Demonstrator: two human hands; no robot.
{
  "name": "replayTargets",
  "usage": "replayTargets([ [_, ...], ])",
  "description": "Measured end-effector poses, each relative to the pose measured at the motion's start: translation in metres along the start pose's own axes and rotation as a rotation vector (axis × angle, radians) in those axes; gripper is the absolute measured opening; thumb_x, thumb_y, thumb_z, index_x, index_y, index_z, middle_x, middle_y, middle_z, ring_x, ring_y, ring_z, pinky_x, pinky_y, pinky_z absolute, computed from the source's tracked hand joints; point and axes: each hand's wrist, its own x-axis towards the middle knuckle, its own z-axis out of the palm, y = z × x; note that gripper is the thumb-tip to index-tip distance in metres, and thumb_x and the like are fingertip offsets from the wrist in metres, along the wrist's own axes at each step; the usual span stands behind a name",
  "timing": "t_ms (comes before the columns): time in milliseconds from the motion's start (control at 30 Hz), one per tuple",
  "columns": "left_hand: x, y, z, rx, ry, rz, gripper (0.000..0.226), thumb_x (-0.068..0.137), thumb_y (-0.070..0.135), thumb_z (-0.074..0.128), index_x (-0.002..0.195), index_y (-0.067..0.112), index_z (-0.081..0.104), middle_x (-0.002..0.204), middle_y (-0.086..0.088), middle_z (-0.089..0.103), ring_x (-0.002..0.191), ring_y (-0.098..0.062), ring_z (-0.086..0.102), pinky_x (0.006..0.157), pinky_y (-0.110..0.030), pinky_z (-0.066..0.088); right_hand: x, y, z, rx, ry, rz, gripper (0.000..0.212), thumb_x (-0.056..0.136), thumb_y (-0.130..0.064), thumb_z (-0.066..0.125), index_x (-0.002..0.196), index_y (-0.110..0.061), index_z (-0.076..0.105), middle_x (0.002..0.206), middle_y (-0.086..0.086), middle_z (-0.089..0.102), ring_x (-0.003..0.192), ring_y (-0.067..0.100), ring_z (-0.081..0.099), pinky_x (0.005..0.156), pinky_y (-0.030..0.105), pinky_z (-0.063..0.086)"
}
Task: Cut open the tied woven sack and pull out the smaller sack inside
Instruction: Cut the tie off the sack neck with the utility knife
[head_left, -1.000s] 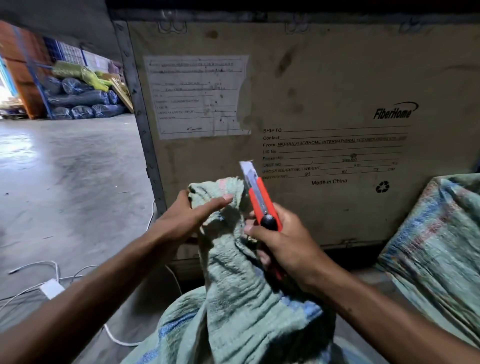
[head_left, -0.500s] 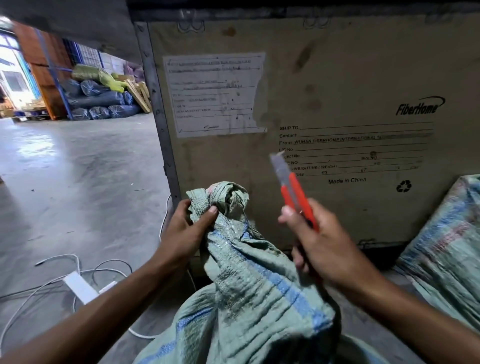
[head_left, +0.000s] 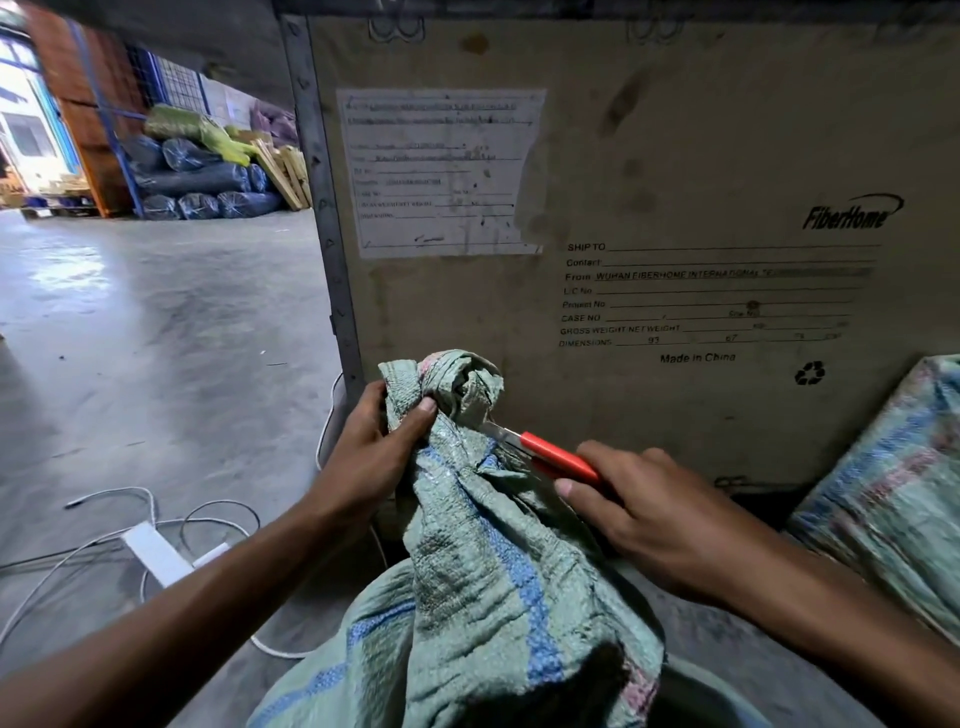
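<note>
A green woven sack (head_left: 483, 587) with blue stripes stands in front of me, its neck bunched into a tied knot (head_left: 462, 384) at the top. My left hand (head_left: 374, 457) grips the neck just below and left of the knot. My right hand (head_left: 660, 514) holds a red utility knife (head_left: 550, 454) lying almost level, its blade tip touching the sack right under the knot. No inner sack shows.
A large wooden crate (head_left: 649, 182) with a paper label stands directly behind the sack. A second woven sack (head_left: 893, 493) leans at the right. White cables and a power strip (head_left: 156, 553) lie on the concrete floor at the left. Wrapped bales (head_left: 202, 176) are stacked far back.
My right hand has swung the knife down from pointing upward to nearly level, bringing the blade against the sack under the knot. My left hand keeps its grip on the neck.
</note>
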Motion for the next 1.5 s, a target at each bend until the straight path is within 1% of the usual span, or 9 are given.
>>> replayTargets([
  [367, 0.006, -0.006, -0.003, 0.056, 0.019, 0.042, 0.023, 0.095, 0.019, 0.056, 0.116, 0.01, 0.055, 0.067, 0.01, 0.058, 0.041, 0.003, 0.047, 0.036, -0.011, 0.035, -0.002, 0.004, 0.023, -0.079, -0.024, -0.01, 0.019, 0.095, -0.046, 0.035, 0.091, -0.028, 0.037, 0.07, -0.005, 0.048, 0.055, 0.01, 0.046, 0.048, 0.028, 0.034],
  [600, 0.012, -0.008, -0.009, 0.024, 0.05, -0.001, 0.026, 0.096, 0.027, 0.053, 0.121, 0.019, 0.051, 0.072, -0.02, 0.053, 0.029, -0.004, 0.036, 0.027, -0.018, 0.03, -0.009, 0.022, 0.031, -0.194, -0.053, 0.044, 0.023, 0.095, -0.045, 0.035, 0.096, -0.022, 0.04, 0.089, 0.006, 0.055, 0.077, 0.03, 0.053, 0.062, 0.036, 0.037],
  [733, 0.013, -0.007, -0.013, 0.029, 0.008, -0.009, 0.016, 0.095, 0.031, 0.053, 0.095, 0.047, 0.058, 0.08, -0.015, 0.058, 0.049, -0.014, 0.047, 0.031, -0.019, 0.035, -0.014, 0.034, 0.025, 0.072, 0.032, -0.014, 0.026, 0.091, -0.047, 0.042, 0.086, -0.022, 0.048, 0.071, 0.004, 0.059, 0.061, 0.021, 0.056, 0.057, 0.041, 0.044],
  [967, 0.011, -0.004, -0.003, -0.124, -0.176, -0.074, 0.03, 0.09, 0.027, 0.058, 0.121, 0.026, 0.06, 0.114, -0.003, 0.072, 0.095, -0.013, 0.062, 0.076, -0.03, 0.044, 0.012, 0.029, 0.012, 0.542, 0.305, 0.08, 0.032, 0.07, -0.042, 0.074, 0.09, -0.025, 0.055, 0.08, -0.006, 0.062, 0.069, 0.007, 0.059, 0.064, 0.022, 0.048],
  [1133, 0.005, 0.008, 0.009, 0.028, -0.089, -0.17, 0.045, 0.083, 0.04, 0.066, 0.125, 0.029, 0.051, 0.09, -0.009, 0.074, 0.055, -0.012, 0.062, 0.048, -0.025, 0.049, 0.03, 0.013, 0.043, 0.69, 0.344, 0.054, 0.027, 0.076, -0.028, 0.074, 0.095, -0.026, 0.056, 0.079, -0.005, 0.057, 0.071, 0.008, 0.055, 0.064, 0.025, 0.048],
  [1200, 0.007, 0.014, 0.007, 0.259, 0.029, -0.092, 0.045, 0.078, 0.048, 0.07, 0.117, 0.039, 0.049, 0.094, -0.005, 0.071, 0.064, -0.012, 0.063, 0.057, -0.029, 0.051, 0.036, 0.011, 0.046, 0.641, 0.411, 0.067, 0.022, 0.08, -0.025, 0.071, 0.095, -0.023, 0.055, 0.077, -0.001, 0.052, 0.069, 0.013, 0.051, 0.059, 0.033, 0.048],
  [1300, 0.004, 0.028, 0.008, 0.283, -0.153, -0.097, 0.076, 0.059, 0.063, 0.077, 0.125, 0.042, 0.046, 0.11, 0.019, 0.062, 0.086, 0.002, 0.062, 0.071, -0.022, 0.046, 0.04, 0.011, 0.041, 0.63, 0.438, 0.07, 0.02, 0.083, -0.022, 0.067, 0.096, -0.015, 0.055, 0.079, 0.008, 0.051, 0.07, 0.018, 0.049, 0.064, 0.043, 0.049],
  [1400, -0.001, 0.03, 0.007, 0.316, -0.253, -0.065, 0.084, 0.064, 0.043, 0.084, 0.133, 0.031, 0.038, 0.094, 0.012, 0.069, 0.057, 0.007, 0.06, 0.055, -0.016, 0.046, 0.037, 0.011, 0.03, 0.689, 0.372, -0.003, 0.013, 0.084, -0.015, 0.067, 0.093, -0.01, 0.059, 0.072, 0.001, 0.053, 0.066, 0.011, 0.05, 0.062, 0.032, 0.045],
  [1500, -0.001, 0.031, 0.003, 0.203, -0.376, -0.038, 0.061, 0.074, 0.005, 0.078, 0.122, 0.03, 0.05, 0.084, 0.017, 0.076, 0.065, 0.011, 0.066, 0.054, -0.007, 0.049, 0.03, 0.014, 0.02, 0.797, 0.213, -0.118, 0.006, 0.083, -0.003, 0.065, 0.085, -0.009, 0.064, 0.066, -0.011, 0.064, 0.065, -0.001, 0.059, 0.064, 0.014, 0.048],
])
